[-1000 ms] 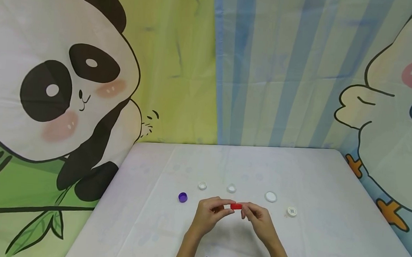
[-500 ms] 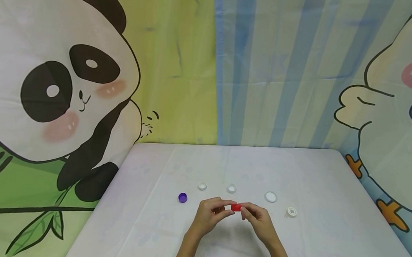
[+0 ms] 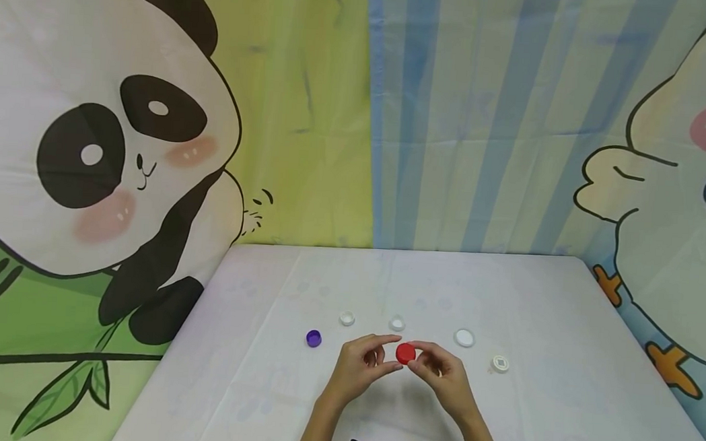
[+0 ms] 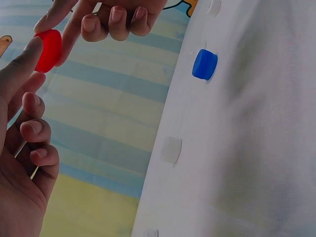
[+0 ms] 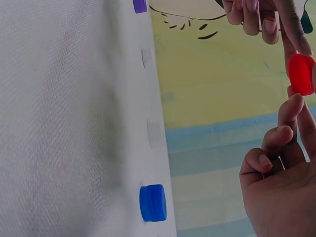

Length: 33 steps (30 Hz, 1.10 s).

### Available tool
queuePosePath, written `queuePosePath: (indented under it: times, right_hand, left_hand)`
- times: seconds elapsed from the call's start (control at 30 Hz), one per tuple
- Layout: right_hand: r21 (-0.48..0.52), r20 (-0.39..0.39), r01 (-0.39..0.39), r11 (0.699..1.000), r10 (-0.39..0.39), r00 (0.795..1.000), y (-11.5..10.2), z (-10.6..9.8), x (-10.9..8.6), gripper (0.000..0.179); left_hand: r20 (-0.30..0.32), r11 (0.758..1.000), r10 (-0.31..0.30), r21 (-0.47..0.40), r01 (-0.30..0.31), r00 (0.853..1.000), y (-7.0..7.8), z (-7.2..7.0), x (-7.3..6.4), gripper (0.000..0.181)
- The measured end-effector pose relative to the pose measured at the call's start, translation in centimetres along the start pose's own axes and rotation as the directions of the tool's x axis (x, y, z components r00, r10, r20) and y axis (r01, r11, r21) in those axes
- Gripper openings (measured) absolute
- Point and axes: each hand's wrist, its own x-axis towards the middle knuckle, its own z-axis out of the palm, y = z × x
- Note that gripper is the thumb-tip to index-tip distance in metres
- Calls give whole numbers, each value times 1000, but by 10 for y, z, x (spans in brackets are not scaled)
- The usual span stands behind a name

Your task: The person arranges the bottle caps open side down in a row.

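A red bottle cap (image 3: 405,353) is held above the white table between both hands, its round face showing in the head view. My left hand (image 3: 358,364) touches it from the left, with thumb and index finger at its edge. On the other side my right hand (image 3: 444,378) pinches it between thumb and index finger. Close up, the left wrist view has the red cap (image 4: 48,51) between the fingertips of both hands. In the right wrist view the cap (image 5: 301,74) is partly cut off by the frame's edge.
On the white table (image 3: 270,391) lie a purple cap (image 3: 313,339), two pale caps (image 3: 347,318), a white-topped disc (image 3: 464,338) and a white round piece (image 3: 500,364). A blue-sided cap (image 4: 205,64) shows in both wrist views. Printed cloths hang behind.
The red cap has turned from edge-on to showing its round face. The fingers of both hands have shifted around it, the left index finger spreading upward. The other caps have stayed put.
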Motion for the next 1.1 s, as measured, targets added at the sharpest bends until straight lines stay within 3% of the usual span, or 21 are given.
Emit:
queuePosePath:
  times: [0.2, 0.43, 0.6, 0.77, 0.9, 1.1]
  right_hand:
    - [-8, 0, 66, 998, -66, 998, 1, -1, 1, 28]
    - [-56, -19, 77, 995, -78, 997, 3, 3, 3, 29]
    - [-139, -50, 78, 987, -86, 995, 20, 18, 10, 31]
    - [-269, -93, 102, 958, -131, 987, 39, 40, 20, 32]
    - [-341, -116, 76, 937, -122, 986, 50, 53, 24, 32]
    - [-396, -118, 10, 918, -62, 991, 63, 63, 24, 31]
  left_hand:
    - [-13, 999, 33, 24, -32, 999, -4, 2, 0, 31]
    - [-8, 1000, -20, 2, 20, 1000, -5, 1, -1, 28]
    - [-37, 998, -64, -4, 64, 997, -14, -4, -5, 28]
    - [-92, 995, -91, 27, 94, 992, -43, -6, -14, 30]
    - [-116, 989, -133, 53, 140, 984, -71, -3, -25, 29]
    - [-91, 971, -198, 115, 208, 976, -94, 0, -36, 29]
